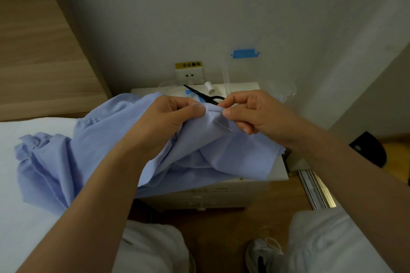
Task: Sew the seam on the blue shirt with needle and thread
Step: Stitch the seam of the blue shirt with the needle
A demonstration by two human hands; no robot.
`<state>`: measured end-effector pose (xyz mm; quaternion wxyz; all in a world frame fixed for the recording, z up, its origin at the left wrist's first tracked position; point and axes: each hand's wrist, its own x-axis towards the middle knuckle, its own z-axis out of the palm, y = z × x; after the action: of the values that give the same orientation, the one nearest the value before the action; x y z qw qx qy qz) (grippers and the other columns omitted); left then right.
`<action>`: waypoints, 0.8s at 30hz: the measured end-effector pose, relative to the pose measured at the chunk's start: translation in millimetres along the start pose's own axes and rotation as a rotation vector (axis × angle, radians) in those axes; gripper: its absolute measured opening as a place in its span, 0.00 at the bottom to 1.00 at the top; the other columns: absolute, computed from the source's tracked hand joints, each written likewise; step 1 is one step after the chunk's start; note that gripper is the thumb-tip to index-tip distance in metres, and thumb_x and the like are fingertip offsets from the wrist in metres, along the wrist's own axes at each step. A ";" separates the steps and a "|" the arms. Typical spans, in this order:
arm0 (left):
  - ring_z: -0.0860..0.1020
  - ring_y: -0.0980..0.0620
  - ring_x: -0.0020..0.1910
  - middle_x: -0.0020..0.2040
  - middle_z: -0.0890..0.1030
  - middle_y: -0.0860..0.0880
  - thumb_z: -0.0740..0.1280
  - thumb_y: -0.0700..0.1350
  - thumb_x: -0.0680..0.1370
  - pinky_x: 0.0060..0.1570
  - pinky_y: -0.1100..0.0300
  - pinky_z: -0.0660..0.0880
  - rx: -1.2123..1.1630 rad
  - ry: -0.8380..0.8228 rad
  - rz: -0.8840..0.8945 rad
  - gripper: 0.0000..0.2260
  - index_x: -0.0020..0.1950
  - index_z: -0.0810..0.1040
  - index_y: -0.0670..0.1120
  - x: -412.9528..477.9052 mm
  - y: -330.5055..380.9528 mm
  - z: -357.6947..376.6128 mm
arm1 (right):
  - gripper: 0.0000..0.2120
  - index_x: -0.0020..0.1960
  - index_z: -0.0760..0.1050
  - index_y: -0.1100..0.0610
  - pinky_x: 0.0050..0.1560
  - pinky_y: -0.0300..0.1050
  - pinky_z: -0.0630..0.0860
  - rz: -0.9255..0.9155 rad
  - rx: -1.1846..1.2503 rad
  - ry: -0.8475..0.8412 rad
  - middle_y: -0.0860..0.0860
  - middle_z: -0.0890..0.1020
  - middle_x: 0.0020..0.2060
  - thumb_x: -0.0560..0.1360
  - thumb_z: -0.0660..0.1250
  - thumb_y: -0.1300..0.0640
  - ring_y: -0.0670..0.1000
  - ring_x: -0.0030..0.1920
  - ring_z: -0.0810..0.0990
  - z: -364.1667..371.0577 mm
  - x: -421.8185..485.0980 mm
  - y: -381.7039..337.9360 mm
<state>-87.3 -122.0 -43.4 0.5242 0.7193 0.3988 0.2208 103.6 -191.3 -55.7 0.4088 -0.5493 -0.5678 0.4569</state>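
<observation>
My left hand point(170, 117) grips a raised fold of the blue shirt point(99, 150), thumb pressed along it. My right hand point(250, 111) pinches the needle point(220, 112), a thin sliver, at that fold. The shirt drapes from the white nightstand point(277, 170) onto the bed point(33, 217), in front of black scissors point(206, 96).

Blue shirt point(88, 150) across white bed point(26, 217) and nightstand point(221, 199), beside scissors point(204, 95), thread spool point(209, 87).

Scissors point(199, 93) handles partly behind right hand point(250, 111)
</observation>
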 end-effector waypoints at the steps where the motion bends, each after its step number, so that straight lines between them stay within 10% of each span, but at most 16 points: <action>1: 0.74 0.61 0.24 0.23 0.77 0.53 0.62 0.40 0.80 0.28 0.72 0.69 -0.052 -0.032 -0.019 0.11 0.41 0.80 0.43 -1.0 1.7 0.6 | 0.05 0.50 0.77 0.55 0.26 0.31 0.64 -0.001 0.028 -0.005 0.46 0.70 0.19 0.79 0.63 0.63 0.42 0.21 0.67 0.2 0.4 0.7; 4: 0.74 0.60 0.23 0.22 0.77 0.49 0.60 0.40 0.80 0.26 0.72 0.69 -0.192 -0.095 -0.072 0.09 0.44 0.79 0.40 -4.1 5.4 1.0 | 0.05 0.50 0.77 0.56 0.26 0.31 0.64 -0.018 0.094 -0.021 0.46 0.70 0.20 0.79 0.62 0.63 0.42 0.22 0.66 1.0 0.5 2.5; 7: 0.74 0.42 0.43 0.45 0.75 0.23 0.67 0.50 0.72 0.41 0.56 0.70 -0.248 -0.130 -0.098 0.12 0.46 0.86 0.45 -2.2 2.0 -0.7 | 0.05 0.49 0.76 0.57 0.26 0.31 0.64 -0.044 0.123 -0.036 0.46 0.70 0.20 0.79 0.62 0.63 0.41 0.22 0.66 1.8 0.0 3.3; 18: 0.79 0.53 0.35 0.39 0.82 0.43 0.67 0.47 0.68 0.35 0.67 0.77 -0.281 -0.149 -0.144 0.12 0.47 0.82 0.42 0.4 0.7 2.0 | 0.09 0.40 0.73 0.58 0.28 0.33 0.67 -0.095 0.163 -0.050 0.48 0.74 0.21 0.73 0.66 0.52 0.43 0.22 0.68 10.7 -0.4 4.2; 24: 0.72 0.45 0.33 0.35 0.77 0.34 0.65 0.51 0.72 0.33 0.64 0.71 -0.250 -0.088 -0.111 0.12 0.42 0.85 0.46 -1.2 4.1 2.5 | 0.07 0.48 0.75 0.59 0.31 0.37 0.71 -0.088 0.206 -0.065 0.53 0.83 0.33 0.80 0.59 0.65 0.47 0.28 0.75 3.5 3.9 5.2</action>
<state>-84.8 -124.9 -40.3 0.6383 0.6342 0.3837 0.2078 101.3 -187.8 -61.8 0.4640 -0.4637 -0.5545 0.5121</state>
